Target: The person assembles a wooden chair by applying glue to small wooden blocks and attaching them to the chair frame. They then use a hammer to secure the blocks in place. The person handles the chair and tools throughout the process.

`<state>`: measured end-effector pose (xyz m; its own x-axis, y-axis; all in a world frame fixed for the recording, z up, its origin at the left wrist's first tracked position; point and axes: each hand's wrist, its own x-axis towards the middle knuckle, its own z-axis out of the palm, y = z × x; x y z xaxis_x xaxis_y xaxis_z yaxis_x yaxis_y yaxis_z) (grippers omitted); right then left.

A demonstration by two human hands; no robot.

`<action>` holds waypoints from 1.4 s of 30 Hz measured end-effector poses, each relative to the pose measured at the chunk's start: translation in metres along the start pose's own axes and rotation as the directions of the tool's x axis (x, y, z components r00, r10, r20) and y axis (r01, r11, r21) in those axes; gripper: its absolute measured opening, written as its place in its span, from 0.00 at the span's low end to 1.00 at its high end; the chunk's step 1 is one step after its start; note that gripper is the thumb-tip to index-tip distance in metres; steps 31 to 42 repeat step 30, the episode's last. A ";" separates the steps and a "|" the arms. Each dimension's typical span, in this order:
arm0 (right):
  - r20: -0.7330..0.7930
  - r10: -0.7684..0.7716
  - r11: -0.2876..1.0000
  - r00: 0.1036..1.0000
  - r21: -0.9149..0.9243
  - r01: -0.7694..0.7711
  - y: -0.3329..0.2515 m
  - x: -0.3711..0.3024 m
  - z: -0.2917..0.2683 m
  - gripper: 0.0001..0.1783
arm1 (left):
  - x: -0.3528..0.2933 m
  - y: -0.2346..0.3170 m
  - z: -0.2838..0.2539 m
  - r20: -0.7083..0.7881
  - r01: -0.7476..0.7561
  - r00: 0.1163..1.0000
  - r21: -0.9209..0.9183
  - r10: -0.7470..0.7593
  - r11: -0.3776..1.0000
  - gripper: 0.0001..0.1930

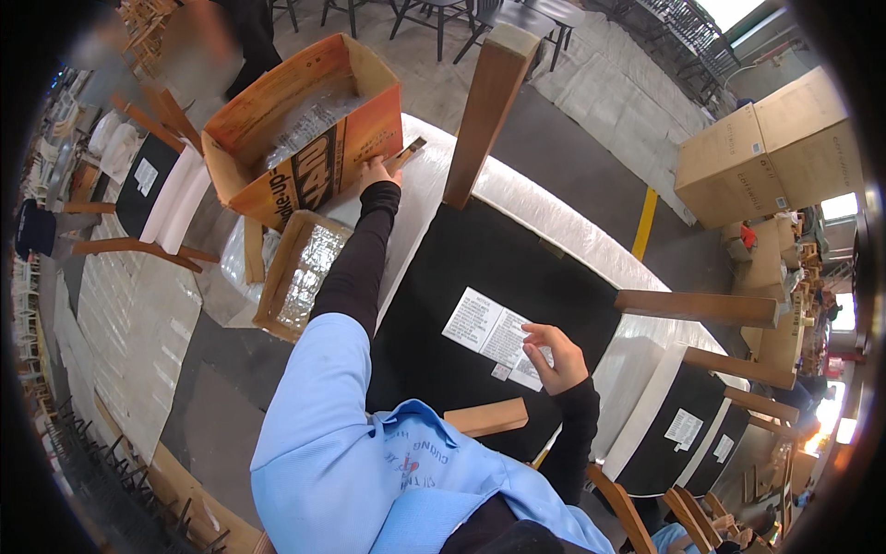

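Note:
An upturned upholstered seat lies before me, its black underside edged by white wrapped upholstery. Wooden legs stand up from it: a far leg, a right leg and a near leg. My left hand reaches far left to the lower corner of an orange cardboard box, beside a narrow brown strip. What its fingers grip, if anything, is unclear. Over a white printed label, my right hand hovers or rests with bent fingers and thumb apart.
A smaller open carton with clear plastic bags sits left of the seat. More upturned seats stand at left and right. Large cartons are stacked at far right, and dark chairs stand at the back.

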<state>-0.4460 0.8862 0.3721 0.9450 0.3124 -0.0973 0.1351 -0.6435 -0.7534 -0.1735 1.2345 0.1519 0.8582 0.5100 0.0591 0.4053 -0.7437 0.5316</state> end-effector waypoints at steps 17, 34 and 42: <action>-0.046 0.056 0.998 0.997 0.014 -0.055 -0.010 0.005 0.009 0.14 | -0.031 -0.024 -0.020 0.276 0.051 0.950 -0.601 0.147 0.797 0.16; -0.068 -0.075 0.488 0.995 0.868 0.097 -0.103 0.047 0.035 0.24 | -0.256 0.080 -0.246 0.252 0.135 0.714 -0.965 0.653 0.225 0.12; -0.068 -0.075 0.488 0.995 0.868 0.097 -0.103 0.047 0.035 0.24 | -0.256 0.080 -0.246 0.252 0.135 0.714 -0.965 0.653 0.225 0.12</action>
